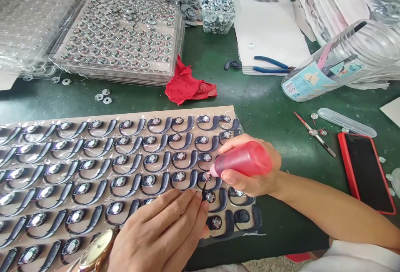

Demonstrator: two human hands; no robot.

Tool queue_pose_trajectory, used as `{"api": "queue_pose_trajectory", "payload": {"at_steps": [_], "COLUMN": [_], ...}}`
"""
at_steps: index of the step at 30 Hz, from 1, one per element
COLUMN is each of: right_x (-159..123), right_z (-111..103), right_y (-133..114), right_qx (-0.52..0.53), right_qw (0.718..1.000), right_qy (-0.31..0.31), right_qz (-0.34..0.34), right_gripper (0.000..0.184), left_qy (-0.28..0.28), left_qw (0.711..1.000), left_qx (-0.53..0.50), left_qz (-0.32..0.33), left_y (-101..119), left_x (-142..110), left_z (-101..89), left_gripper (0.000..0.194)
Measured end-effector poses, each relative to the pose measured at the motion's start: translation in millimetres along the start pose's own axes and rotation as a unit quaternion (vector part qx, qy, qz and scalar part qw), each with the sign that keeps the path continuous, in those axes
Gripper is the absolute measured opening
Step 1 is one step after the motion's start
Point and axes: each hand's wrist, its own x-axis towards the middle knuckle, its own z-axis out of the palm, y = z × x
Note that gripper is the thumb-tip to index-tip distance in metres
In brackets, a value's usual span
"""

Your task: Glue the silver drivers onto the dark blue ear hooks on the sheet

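My right hand (250,176) is wrapped round a red squeeze bottle (243,158), tilted so its pale nozzle points down-left at a round silver speaker in a dark ear-hook shell (204,176). Beside the nozzle, my left hand (168,226) is closed on black tweezers (204,189); only their dark tip shows, close to the same shell. Rows of similar curved dark shells (124,180) with silver speakers and thin wires lie on a film-covered board (218,111). Part of the board is hidden under my left hand.
Behind the board are a red cloth (184,83), stacked clear trays of speakers (118,66) and a tub of metal parts (218,3). Blue-handled pliers (271,70) lie by a tipped clear jar (312,78). At right are a phone (365,168), a clear case (346,122) and a small blade-like tool (325,145).
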Motion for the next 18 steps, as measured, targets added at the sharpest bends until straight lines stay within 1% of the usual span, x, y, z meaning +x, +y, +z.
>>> {"api": "queue_pose_trajectory", "payload": {"at_steps": [2, 5, 10, 14, 18], "right_x": [-0.1, 1.2, 3.5, 4.8, 4.5], "right_z": [1.1, 3.4, 6.0, 6.2, 5.7], "right_y": [-0.2, -1.0, -2.1, -2.2, -0.3], "right_qx": [0.008, 0.025, 0.027, 0.008, -0.001], "right_qw": [1.000, 0.999, 0.999, 0.998, 0.998], "right_qy": [0.019, 0.029, 0.025, 0.020, 0.027], "right_qz": [-0.016, -0.021, -0.040, -0.063, -0.050], "right_gripper": [0.017, 0.018, 0.018, 0.017, 0.015], "left_qy": [0.007, 0.011, 0.024, 0.030, 0.032], "left_qw": [1.000, 1.000, 1.000, 0.999, 0.999], "left_qx": [0.008, 0.014, 0.015, 0.015, 0.009], "left_qz": [0.004, 0.006, -0.011, -0.008, -0.011], "left_y": [1.0, 2.5, 6.2, 7.1, 5.6], "left_x": [-0.3, -1.7, 0.0, 2.8, 0.9], "left_z": [0.8, 1.5, 2.4, 3.6, 4.3], "left_gripper": [0.023, 0.023, 0.024, 0.026, 0.028]}}
